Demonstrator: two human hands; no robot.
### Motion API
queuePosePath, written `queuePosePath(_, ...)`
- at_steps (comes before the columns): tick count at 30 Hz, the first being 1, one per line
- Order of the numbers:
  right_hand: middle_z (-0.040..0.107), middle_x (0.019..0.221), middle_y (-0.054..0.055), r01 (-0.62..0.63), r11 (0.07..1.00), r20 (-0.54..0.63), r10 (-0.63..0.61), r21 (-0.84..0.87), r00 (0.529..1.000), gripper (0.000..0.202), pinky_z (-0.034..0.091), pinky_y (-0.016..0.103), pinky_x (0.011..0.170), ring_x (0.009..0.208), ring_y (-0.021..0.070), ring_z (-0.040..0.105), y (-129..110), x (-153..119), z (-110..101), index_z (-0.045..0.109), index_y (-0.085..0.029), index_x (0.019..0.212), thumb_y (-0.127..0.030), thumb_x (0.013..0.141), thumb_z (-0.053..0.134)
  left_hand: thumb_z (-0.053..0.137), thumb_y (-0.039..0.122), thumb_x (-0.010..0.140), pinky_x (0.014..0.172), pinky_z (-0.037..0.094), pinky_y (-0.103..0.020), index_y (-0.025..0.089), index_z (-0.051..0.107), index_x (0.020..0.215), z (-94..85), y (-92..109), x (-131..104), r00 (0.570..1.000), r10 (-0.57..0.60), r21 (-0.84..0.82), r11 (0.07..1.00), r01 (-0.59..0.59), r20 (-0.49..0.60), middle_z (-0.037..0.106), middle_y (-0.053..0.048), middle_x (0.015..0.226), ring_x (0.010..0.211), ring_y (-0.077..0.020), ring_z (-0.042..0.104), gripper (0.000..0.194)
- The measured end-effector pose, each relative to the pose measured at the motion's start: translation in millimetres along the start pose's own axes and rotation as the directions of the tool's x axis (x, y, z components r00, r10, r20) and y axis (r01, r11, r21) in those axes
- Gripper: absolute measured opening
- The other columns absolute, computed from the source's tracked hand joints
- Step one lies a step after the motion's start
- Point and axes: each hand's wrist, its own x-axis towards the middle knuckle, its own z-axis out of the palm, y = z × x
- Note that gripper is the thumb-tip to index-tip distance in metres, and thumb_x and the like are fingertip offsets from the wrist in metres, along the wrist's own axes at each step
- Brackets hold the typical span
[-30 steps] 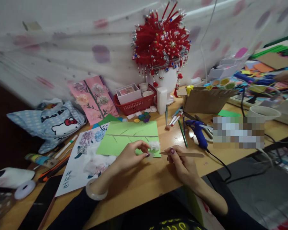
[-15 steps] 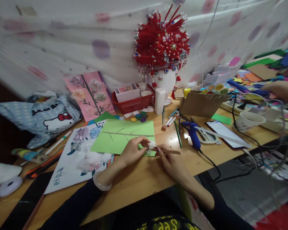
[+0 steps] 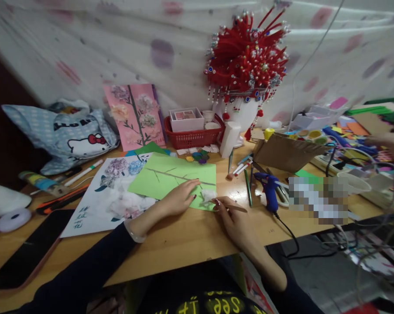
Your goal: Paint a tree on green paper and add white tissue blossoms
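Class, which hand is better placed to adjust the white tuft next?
Probably the right hand: it holds a slim brown tool beside the white tuft. The left hand shows no tool.

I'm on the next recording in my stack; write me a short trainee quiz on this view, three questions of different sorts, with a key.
1. Which hand holds the brown tool?
2. True or false: the glue gun lies on the green sheet.
3. What sits in the red basket? A) a bag B) a white box C) a phone

Key
1. The right hand.
2. False; it lies on the table, apart from the sheet.
3. B.
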Motion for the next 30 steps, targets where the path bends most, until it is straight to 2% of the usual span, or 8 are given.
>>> queuePosePath(4, 0.069, 0.089, 0.006, 0.032, 0.999, -0.008, -0.032, -0.018, 0.999, 0.026, 0.049, 0.028, 0.073, 0.080, 0.0184, 0.064, 0.7, 0.4, 1.4, 0.062, -0.020, 0.097, -0.031, 0.097, 0.039, 0.041, 0.015, 0.090, 0.112, 0.031, -0.041, 0.015, 0.049, 0.131, 2.7, -1.8, 1.8, 0.997, 0.056, 0.125, 0.990, -0.062, 0.053, 0.043, -0.013, 0.145, 0.136, -0.0210, 0.036, 0.042)
queuePosePath(8, 0.069, 0.094, 0.008, 0.081, 0.997, -0.014, -0.081, -0.021, 0.997, 0.025, 0.049, 0.031, 0.078, 0.085, 0.0196, 0.064, 2.5, 0.2, 3.0, 0.063, -0.019, 0.096, -0.031, 0.096, 0.041, 0.041, 0.014, 0.090, 0.109, 0.034, -0.039, 0.013, 0.053, 0.127, 1.6, -1.6, 1.8, 0.993, 0.103, 0.170, 0.979, -0.111, 0.050, 0.047, -0.014, 0.141, 0.135, -0.0203, 0.039, 0.039)
queuePosePath(19, 0.070, 0.090, 0.008, 0.119, 0.992, -0.040, -0.120, -0.028, 0.992, 0.026, 0.051, 0.031, 0.075, 0.081, 0.0196, 0.064, 2.1, 2.4, 3.8, 0.067, -0.019, 0.096, -0.031, 0.095, 0.044, 0.043, 0.011, 0.089, 0.110, 0.034, -0.038, 0.013, 0.057, 0.122, 3.4, -3.4, 2.2, 0.988, 0.154, 0.169, 0.973, -0.157, 0.029, 0.053, -0.015, 0.137, 0.132, -0.0202, 0.042, 0.036)
queuePosePath(30, 0.070, 0.087, 0.007, 0.073, 0.997, -0.045, -0.071, 0.036, 0.996, 0.029, 0.051, 0.030, 0.071, 0.078, 0.0197, 0.065, 1.1, 4.3, 2.1, 0.069, -0.019, 0.096, -0.036, 0.094, 0.045, 0.039, 0.013, 0.092, 0.110, 0.035, -0.038, 0.010, 0.055, 0.125, 0.8, -0.5, 0.9, 0.990, 0.137, 0.204, 0.969, -0.142, 0.041, 0.050, -0.016, 0.139, 0.134, -0.0208, 0.039, 0.036)
